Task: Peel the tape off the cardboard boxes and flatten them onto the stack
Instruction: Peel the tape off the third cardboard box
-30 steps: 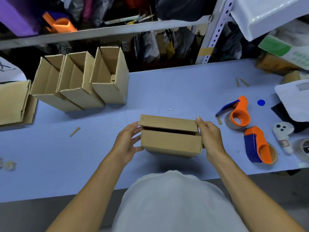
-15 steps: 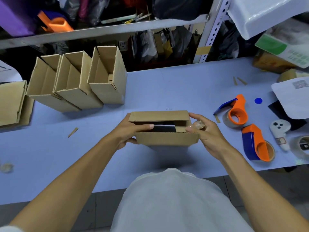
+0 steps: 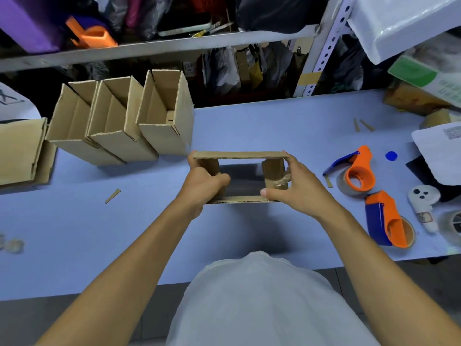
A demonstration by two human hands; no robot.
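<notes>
I hold a small brown cardboard box (image 3: 239, 155) above the blue table, its open end turned up at me so I look straight through it. My left hand (image 3: 202, 186) grips its left wall, thumb inside the opening. My right hand (image 3: 296, 188) grips the right wall, with a crumpled bit of clear tape (image 3: 282, 182) by its fingers. Three open boxes (image 3: 119, 126) stand in a row at the back left. A stack of flattened cardboard (image 3: 20, 151) lies at the far left.
Two orange-and-blue tape dispensers (image 3: 359, 171) (image 3: 389, 221) lie to the right, beside a white controller (image 3: 422, 198) and a clear tape roll (image 3: 452, 224). Cardboard slivers (image 3: 112, 196) dot the blue table (image 3: 74, 233). A cluttered shelf (image 3: 159, 46) runs along the back.
The box was closed with its flaps together a second ago. Both hands have lifted it, tipped its end toward me and spread the flaps wide apart.
</notes>
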